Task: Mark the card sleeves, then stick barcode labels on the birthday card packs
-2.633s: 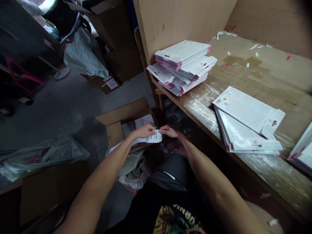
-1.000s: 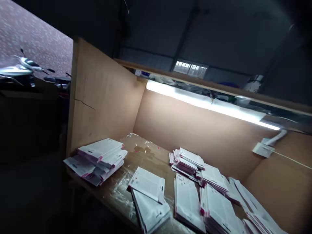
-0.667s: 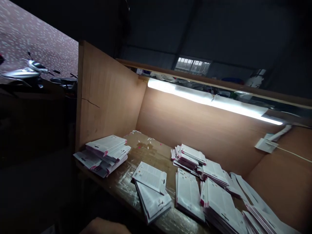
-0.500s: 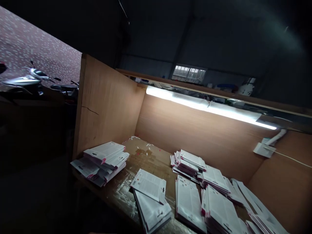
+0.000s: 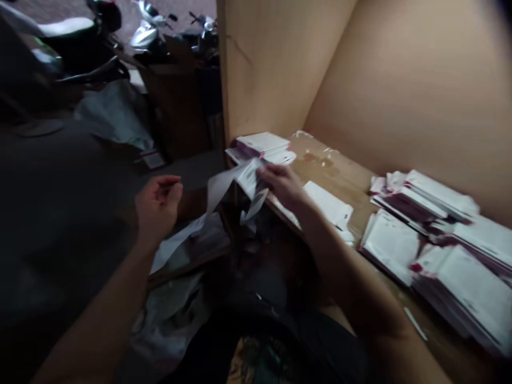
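My right hand is closed on a long white paper strip with printed labels, held up at the front edge of the wooden bench. The strip hangs down and to the left, toward an open cardboard box on the floor. My left hand hovers left of the strip with its fingers curled in; nothing shows in it. Stacks of white cards with pink edges lie on the bench just beyond my right hand. The picture is blurred by motion.
More card stacks cover the right of the bench. Plywood walls close its back and left side. Crumpled plastic bags, boxes and parked scooters stand on the floor at left. My lap fills the bottom centre.
The view has swung down from the lamp and back wall to the bench edge. Both hands are in view again; my right hand has lifted the label strip up from the box.
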A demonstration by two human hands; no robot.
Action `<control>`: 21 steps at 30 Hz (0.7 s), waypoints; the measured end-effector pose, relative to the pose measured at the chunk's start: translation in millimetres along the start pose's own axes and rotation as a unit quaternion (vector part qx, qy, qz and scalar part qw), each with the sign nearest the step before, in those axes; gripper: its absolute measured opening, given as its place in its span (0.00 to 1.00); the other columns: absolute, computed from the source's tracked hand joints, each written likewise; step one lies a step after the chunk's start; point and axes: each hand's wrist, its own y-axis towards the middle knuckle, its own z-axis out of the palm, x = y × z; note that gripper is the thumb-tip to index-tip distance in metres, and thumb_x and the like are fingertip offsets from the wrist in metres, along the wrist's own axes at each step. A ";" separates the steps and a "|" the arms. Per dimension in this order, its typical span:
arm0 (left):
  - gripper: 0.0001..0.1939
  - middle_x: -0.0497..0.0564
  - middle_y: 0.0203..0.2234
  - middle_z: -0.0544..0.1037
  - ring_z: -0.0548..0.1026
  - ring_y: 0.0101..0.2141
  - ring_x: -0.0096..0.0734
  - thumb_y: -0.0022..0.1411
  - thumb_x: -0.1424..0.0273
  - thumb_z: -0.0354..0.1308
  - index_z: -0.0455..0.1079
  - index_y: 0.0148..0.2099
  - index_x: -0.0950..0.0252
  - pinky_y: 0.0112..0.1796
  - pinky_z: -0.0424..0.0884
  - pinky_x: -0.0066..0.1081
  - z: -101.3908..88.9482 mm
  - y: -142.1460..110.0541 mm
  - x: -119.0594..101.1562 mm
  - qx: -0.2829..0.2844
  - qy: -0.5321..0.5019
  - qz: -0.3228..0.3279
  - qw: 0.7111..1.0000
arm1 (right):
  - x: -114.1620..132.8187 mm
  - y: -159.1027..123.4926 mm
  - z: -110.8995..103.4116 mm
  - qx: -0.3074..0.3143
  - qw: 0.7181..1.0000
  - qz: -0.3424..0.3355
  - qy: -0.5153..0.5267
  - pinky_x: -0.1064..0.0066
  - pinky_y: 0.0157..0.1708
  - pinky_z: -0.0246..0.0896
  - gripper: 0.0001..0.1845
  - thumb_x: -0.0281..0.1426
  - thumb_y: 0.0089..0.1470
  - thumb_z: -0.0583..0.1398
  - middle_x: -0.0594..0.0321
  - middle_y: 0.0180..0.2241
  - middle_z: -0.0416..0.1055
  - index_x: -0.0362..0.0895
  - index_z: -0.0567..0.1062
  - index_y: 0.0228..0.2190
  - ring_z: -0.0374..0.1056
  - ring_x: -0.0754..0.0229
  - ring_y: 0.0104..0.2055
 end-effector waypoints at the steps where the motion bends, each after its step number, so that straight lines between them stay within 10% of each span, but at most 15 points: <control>1: 0.16 0.51 0.34 0.83 0.75 0.30 0.26 0.65 0.56 0.65 0.78 0.43 0.64 0.32 0.71 0.25 -4.5 -5.9 -7.7 -0.055 -0.004 0.021 0.998 | 11.4 9.1 0.1 -0.017 0.999 -0.024 0.030 0.73 0.29 0.65 0.22 0.50 0.53 0.71 0.67 0.26 0.73 0.44 0.77 0.30 0.68 0.64 0.29; 5: 0.11 0.49 0.27 0.81 0.75 0.25 0.26 0.67 0.60 0.63 0.77 0.39 0.64 0.29 0.71 0.26 0.6 -38.1 -33.9 0.008 -0.061 0.042 0.997 | 79.0 31.5 20.9 -0.006 0.993 -0.101 0.061 0.69 0.35 0.73 0.14 0.44 0.57 0.71 0.65 0.30 0.77 0.47 0.79 0.33 0.75 0.60 0.35; 9: 0.30 0.58 0.56 0.79 0.81 0.48 0.43 0.58 0.59 0.71 0.71 0.61 0.59 0.37 0.77 0.32 40.1 -41.0 -22.3 0.227 -0.091 0.005 0.970 | 149.6 33.0 58.1 0.028 0.987 -0.143 0.060 0.65 0.39 0.79 0.09 0.30 0.63 0.66 0.64 0.29 0.78 0.46 0.79 0.29 0.78 0.59 0.35; 12: 0.36 0.59 0.57 0.78 0.79 0.50 0.45 0.55 0.57 0.73 0.70 0.64 0.59 0.37 0.76 0.33 67.2 -27.6 -17.1 0.230 -0.095 0.014 0.969 | 183.6 30.1 78.9 0.057 0.977 -0.188 0.076 0.63 0.44 0.80 0.16 0.22 0.67 0.59 0.67 0.25 0.76 0.41 0.78 0.27 0.78 0.60 0.34; 16: 0.20 0.54 0.40 0.84 0.79 0.34 0.34 0.63 0.54 0.68 0.79 0.50 0.62 0.31 0.73 0.31 73.5 -12.2 -37.5 0.252 -0.149 0.039 0.955 | 197.2 30.4 87.8 0.111 0.956 -0.263 0.064 0.62 0.51 0.77 0.17 0.23 0.70 0.56 0.69 0.26 0.75 0.39 0.77 0.29 0.80 0.59 0.43; 21: 0.27 0.56 0.47 0.84 0.82 0.43 0.43 0.54 0.51 0.75 0.81 0.50 0.61 0.40 0.80 0.36 66.2 -12.6 -66.7 0.290 -0.247 0.039 0.924 | 184.2 36.4 88.1 0.108 0.958 -0.261 0.051 0.67 0.51 0.78 0.13 0.26 0.66 0.60 0.67 0.32 0.78 0.47 0.76 0.28 0.78 0.56 0.49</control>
